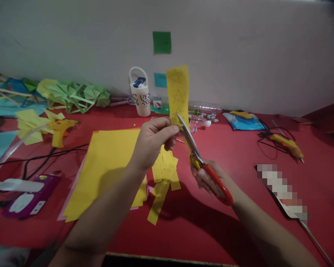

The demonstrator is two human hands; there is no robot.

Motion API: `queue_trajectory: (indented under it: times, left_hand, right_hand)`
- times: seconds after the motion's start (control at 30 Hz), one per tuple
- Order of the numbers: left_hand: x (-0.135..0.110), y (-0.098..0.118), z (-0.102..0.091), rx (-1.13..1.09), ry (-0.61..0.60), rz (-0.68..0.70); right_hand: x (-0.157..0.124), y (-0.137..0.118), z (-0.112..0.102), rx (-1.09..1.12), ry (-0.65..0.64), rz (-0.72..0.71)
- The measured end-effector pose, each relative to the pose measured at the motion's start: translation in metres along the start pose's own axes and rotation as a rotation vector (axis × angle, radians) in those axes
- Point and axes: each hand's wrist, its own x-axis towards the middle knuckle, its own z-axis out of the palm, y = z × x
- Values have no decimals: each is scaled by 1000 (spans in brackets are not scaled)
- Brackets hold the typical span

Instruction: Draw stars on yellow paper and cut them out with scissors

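Note:
My left hand (158,141) pinches the lower part of a yellow paper strip (178,85), which stands upright with pencil-drawn stars along it. Around the handles of red-handled scissors (217,183) my right hand (207,176) is closed. The metal blades lie at the strip's right side, their tips beside my left fingertips; whether they are biting into the paper I cannot tell. Below my hands, yellow paper cut-offs (165,167) lie in a loose pile on the red table (195,230). A stack of yellow sheets (108,155) rests under my left forearm.
Yellow glue guns lie at left (59,129) and right (288,146), with black cords. A white tumbler (141,98) stands by the wall near clear plastic bottles (200,120). At left are folded green paper shapes (75,94) and a purple power strip (33,196). A phone (281,196) lies right.

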Motion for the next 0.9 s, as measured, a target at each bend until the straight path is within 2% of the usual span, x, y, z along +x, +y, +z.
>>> queue_trajectory:
  times: [0.2, 0.37, 0.53, 0.73, 0.9]
  left_hand:
    - [2, 3, -5, -1, -28, -2]
    - [3, 4, -7, 12, 33, 68]
    - [4, 2, -7, 9, 76, 135]
    - [3, 1, -2, -50, 40, 54]
    - [3, 2, -2, -81, 69, 89]
  right_hand:
    - [1, 0, -2, 18, -15, -3]
    - [1, -1, -4, 18, -29, -33]
    - [1, 6, -3, 26, -5, 1]
    - [1, 6, -2, 34, 2, -14]
    - [2, 4, -3, 8, 2, 12]
